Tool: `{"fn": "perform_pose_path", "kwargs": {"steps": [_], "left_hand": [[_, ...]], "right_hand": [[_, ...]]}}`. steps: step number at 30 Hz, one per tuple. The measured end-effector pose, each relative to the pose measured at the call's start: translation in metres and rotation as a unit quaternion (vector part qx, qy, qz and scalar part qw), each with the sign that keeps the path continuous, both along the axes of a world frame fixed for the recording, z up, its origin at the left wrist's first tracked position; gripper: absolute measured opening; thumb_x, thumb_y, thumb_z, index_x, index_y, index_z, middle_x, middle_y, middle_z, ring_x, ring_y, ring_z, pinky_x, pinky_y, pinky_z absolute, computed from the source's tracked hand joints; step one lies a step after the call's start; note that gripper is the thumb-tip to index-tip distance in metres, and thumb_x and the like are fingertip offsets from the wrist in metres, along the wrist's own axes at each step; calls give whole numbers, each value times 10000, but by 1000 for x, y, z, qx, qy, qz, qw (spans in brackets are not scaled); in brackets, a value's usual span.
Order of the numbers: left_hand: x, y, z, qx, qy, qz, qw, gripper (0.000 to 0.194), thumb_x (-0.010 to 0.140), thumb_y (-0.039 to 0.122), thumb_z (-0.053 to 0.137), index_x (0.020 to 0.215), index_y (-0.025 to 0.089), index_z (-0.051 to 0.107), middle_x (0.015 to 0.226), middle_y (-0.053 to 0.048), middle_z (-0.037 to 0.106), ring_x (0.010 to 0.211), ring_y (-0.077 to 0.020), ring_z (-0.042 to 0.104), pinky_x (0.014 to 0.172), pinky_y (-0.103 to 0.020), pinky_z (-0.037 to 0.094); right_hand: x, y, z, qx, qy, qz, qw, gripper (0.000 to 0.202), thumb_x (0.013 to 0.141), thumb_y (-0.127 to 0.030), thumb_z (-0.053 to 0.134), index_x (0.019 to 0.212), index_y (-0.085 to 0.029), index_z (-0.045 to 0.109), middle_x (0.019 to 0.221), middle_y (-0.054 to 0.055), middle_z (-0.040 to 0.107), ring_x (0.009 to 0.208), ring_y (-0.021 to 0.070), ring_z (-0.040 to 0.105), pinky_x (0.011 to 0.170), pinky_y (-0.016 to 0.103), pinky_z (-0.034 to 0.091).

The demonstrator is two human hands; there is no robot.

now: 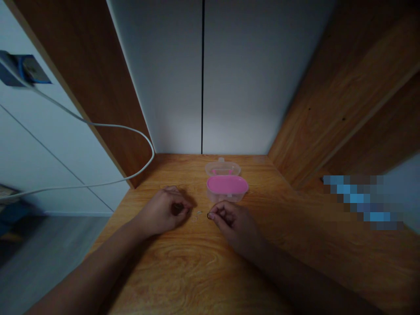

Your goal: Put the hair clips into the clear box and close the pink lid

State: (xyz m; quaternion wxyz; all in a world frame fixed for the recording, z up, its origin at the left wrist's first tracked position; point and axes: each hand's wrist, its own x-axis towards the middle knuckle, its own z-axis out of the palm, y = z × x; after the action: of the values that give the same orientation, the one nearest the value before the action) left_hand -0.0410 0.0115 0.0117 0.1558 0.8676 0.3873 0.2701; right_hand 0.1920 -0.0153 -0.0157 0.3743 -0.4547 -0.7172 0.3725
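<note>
Between the thumb and fingertips of my right hand is a small dark ring, held just above the wooden tabletop. My left hand rests on the table to the left, thumb and fingers drawn together; whether anything is in them I cannot make out. Some tiny pale, clear loops lie on the wood between the two hands. Just beyond my right hand stands a small oval container, pink on top with see-through sides. Behind it is a clear oval lid with a tab and pink bits showing.
The wooden table meets pale panels at the back. Wooden boards rise at both sides. A white cable loops across the left from a wall socket. A blurred-out blue patch is at the right.
</note>
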Motion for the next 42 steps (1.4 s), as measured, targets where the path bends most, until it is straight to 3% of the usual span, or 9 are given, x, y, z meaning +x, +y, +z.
{"fn": "perform_pose_path", "kwargs": {"steps": [4, 7, 11, 15, 18, 25, 31, 35, 42], "left_hand": [[4, -4, 1, -62, -56, 29, 996, 128, 787, 205, 648, 849, 206, 760, 820, -39, 738, 776, -173, 642, 739, -313, 492], [12, -7, -2, -170, -161, 64, 970, 112, 781, 251, 694, 838, 192, 769, 818, -52, 750, 744, -165, 655, 687, -291, 507], [28, -13, -9, -337, -366, 123, 859, 157, 675, 252, 819, 810, 188, 773, 818, -44, 773, 699, -134, 674, 663, -243, 523], [44, -23, -11, -443, -498, 109, 738, 204, 611, 225, 875, 766, 156, 762, 782, -46, 775, 695, -121, 697, 712, -223, 544], [52, -28, -9, -482, -530, 82, 693, 243, 600, 205, 886, 787, 145, 743, 786, -44, 775, 696, -117, 707, 724, -216, 548], [53, -27, -13, -467, -534, 65, 702, 230, 653, 208, 860, 806, 137, 703, 779, -30, 764, 714, -105, 701, 736, -208, 532], [54, -28, -16, -445, -490, 58, 748, 206, 702, 237, 827, 832, 140, 700, 788, -34, 756, 737, -118, 694, 744, -227, 532], [54, -27, -15, -423, -467, 55, 775, 211, 674, 247, 840, 807, 143, 713, 779, -28, 751, 728, -120, 690, 746, -238, 540], [51, -26, -13, -364, -416, 88, 829, 227, 622, 271, 856, 703, 154, 680, 722, -32, 744, 660, -147, 683, 682, -277, 558]], "right_hand": [[0, 0, -2, -15, 44, -20, 999, 111, 848, -237, 602, 904, -189, 684, 808, 24, 719, 709, 140, 656, 638, 244, 487], [1, 1, 0, -30, 58, -29, 997, 135, 836, -253, 611, 889, -197, 722, 817, 33, 741, 729, 154, 673, 662, 263, 503], [0, 3, 3, -104, 157, -67, 980, 144, 759, -312, 691, 776, -170, 712, 705, 39, 726, 551, 127, 629, 508, 225, 472], [0, 4, 6, -154, 223, -93, 958, 243, 739, -394, 703, 748, -151, 704, 530, 18, 668, 309, 57, 412, 313, 177, 287], [2, 4, 7, -162, 244, -107, 950, 276, 723, -420, 722, 768, -148, 715, 498, 9, 651, 287, 49, 384, 298, 172, 274], [0, 2, 8, -151, 237, -131, 951, 259, 682, -397, 765, 770, -154, 738, 472, -3, 626, 311, 52, 394, 315, 173, 286], [-3, -3, 8, -131, 231, -77, 961, 176, 703, -340, 751, 783, -183, 746, 560, 6, 661, 439, 95, 532, 377, 187, 367], [-2, -3, 7, -128, 204, -47, 969, 181, 739, -316, 710, 854, -182, 753, 578, -16, 641, 436, 77, 500, 414, 195, 392], [-3, -3, 4, -133, 176, -5, 975, 143, 797, -325, 651, 796, -182, 639, 646, -22, 596, 544, 102, 520, 482, 216, 414]]}}
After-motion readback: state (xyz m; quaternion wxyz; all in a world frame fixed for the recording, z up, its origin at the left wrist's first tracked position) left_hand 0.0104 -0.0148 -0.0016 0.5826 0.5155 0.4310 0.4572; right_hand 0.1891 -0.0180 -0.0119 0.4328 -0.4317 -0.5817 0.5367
